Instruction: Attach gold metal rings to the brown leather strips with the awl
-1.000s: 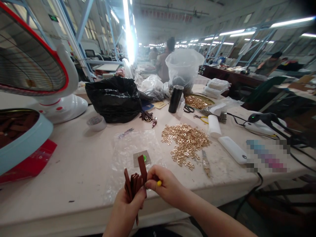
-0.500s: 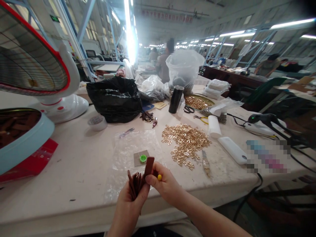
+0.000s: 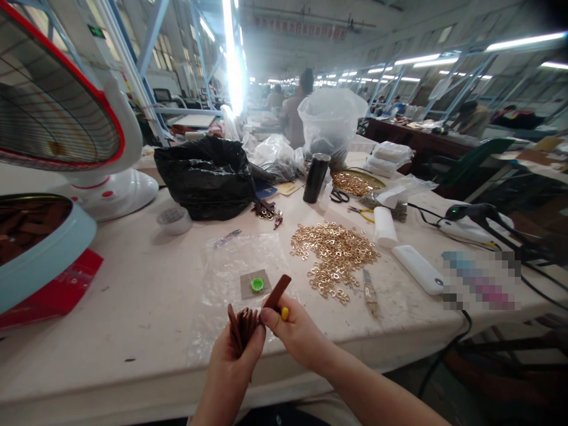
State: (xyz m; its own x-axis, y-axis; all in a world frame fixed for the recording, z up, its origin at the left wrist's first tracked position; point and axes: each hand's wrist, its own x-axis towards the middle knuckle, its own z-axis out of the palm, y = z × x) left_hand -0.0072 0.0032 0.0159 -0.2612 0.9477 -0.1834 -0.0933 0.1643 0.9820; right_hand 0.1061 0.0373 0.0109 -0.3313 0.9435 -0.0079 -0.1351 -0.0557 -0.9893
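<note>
My left hand [image 3: 237, 361] is closed around a fanned bundle of brown leather strips [image 3: 243, 328]. Close beside it, my right hand [image 3: 295, 328] pinches a single brown leather strip [image 3: 278, 290], which tilts up to the right. A small yellow tip [image 3: 284, 313] sticks out between the fingers of that hand; the rest of it is hidden. Just beyond the hands, a bright green cap-like dish [image 3: 257, 285] sits on a grey-brown square [image 3: 246, 286] over a clear plastic sheet [image 3: 222, 260]. Gold metal rings [image 3: 337, 254] lie heaped to the right.
A blue-rimmed tin [image 3: 84, 236] of brown strips and a fan [image 3: 110, 183] stand left. Behind are a black plastic bag [image 3: 204, 177], a dark cylinder [image 3: 316, 177] and yellow-handled pliers [image 3: 366, 215]. A box-cutter-like blade [image 3: 369, 293] and a white power bank [image 3: 417, 270] lie right.
The single strip in my right hand has tipped from nearly upright to slanting right. My left hand and its bundle have shifted very slightly left.
</note>
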